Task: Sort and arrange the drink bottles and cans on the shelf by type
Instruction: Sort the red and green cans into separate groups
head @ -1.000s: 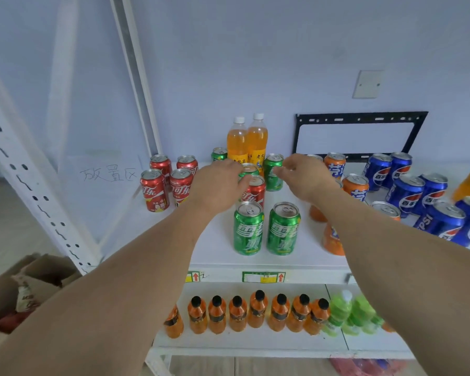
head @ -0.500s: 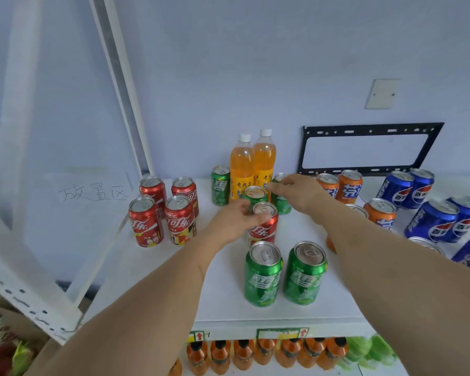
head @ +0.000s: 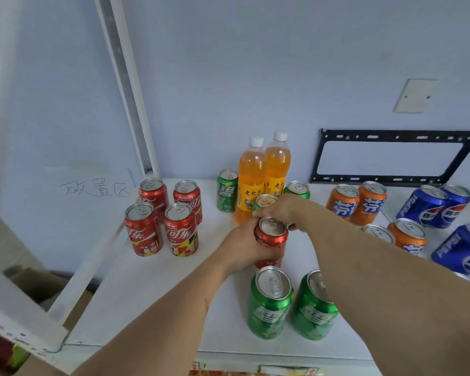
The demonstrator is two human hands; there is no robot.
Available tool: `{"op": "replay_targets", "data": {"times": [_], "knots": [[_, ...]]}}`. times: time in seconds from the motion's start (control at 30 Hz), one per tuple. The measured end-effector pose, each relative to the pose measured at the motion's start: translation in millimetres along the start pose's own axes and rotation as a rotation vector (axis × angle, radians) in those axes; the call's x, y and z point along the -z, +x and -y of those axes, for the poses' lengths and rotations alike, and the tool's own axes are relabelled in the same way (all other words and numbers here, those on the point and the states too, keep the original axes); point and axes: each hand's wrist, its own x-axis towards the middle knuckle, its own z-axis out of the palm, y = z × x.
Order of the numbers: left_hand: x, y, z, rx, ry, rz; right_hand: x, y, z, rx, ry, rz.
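My left hand (head: 242,248) grips a red cola can (head: 272,237) in the middle of the white shelf (head: 152,289). Just behind it my right hand (head: 281,208) curls round a green Sprite can (head: 266,200). Several red cola cans (head: 160,221) stand grouped at the left. Two orange drink bottles (head: 263,172) stand at the back, with a green can (head: 227,189) to their left and another green can (head: 297,189) to their right. Two green Sprite cans (head: 291,305) stand near the front edge.
Orange Fanta cans (head: 364,202) and blue Pepsi cans (head: 440,210) fill the right side of the shelf. A black wall bracket (head: 391,156) hangs behind them. A white upright post (head: 125,85) rises at the back left. A handwritten label (head: 95,187) is at the left.
My left hand has closed round the red cola can. My right hand has pulled back onto the green can behind it. The camera has moved closer to the shelf.
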Motion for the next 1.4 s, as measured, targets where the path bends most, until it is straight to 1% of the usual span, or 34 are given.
{"op": "replay_targets", "data": {"times": [0.1,0.17,0.3,0.43,0.53,0.6,0.73,0.93,1.03,1.27,1.4], "knots": [[6.3,-3.3,3.6,0.034,-0.1,0.009,-0.1,8.2,-4.0,0.02,0.021,-0.006],[12.1,-7.6,7.0,0.057,-0.181,0.009,1.7,10.3,-11.8,0.042,0.135,-0.015],[23.3,-18.1,15.9,0.102,-0.37,-0.043,10.7,3.3,-30.9,0.033,0.418,0.01],[26.6,-28.4,12.2,0.093,-0.513,-0.122,19.2,-13.3,-48.8,0.074,0.573,-0.033],[28.3,-35.3,3.4,0.08,-0.553,-0.158,27.0,-26.0,-60.3,0.118,0.648,-0.024],[28.7,-39.7,-1.1,0.061,-0.55,-0.165,32.6,-32.2,-65.8,0.17,0.655,-0.022],[27.9,-46.3,-2.1,0.054,-0.56,-0.158,41.8,-44.6,-70.9,0.245,0.566,-0.041],[25.5,-44.4,5.2,0.044,-0.594,-0.149,41.6,-55.9,-85.3,0.207,0.456,-0.05],[26.0,-43.8,7.5,0.033,-0.618,-0.14,33.8,-57.4,-93.9,0.181,0.45,-0.063],[25.3,-48.9,7.0,0.03,-0.617,-0.156,19.0,-65.3,-104.2,0.164,0.443,0.014],[25.7,-50.1,5.4,0.024,-0.585,-0.169,15.7,-67.8,-109.7,0.161,0.455,0.022]]}}
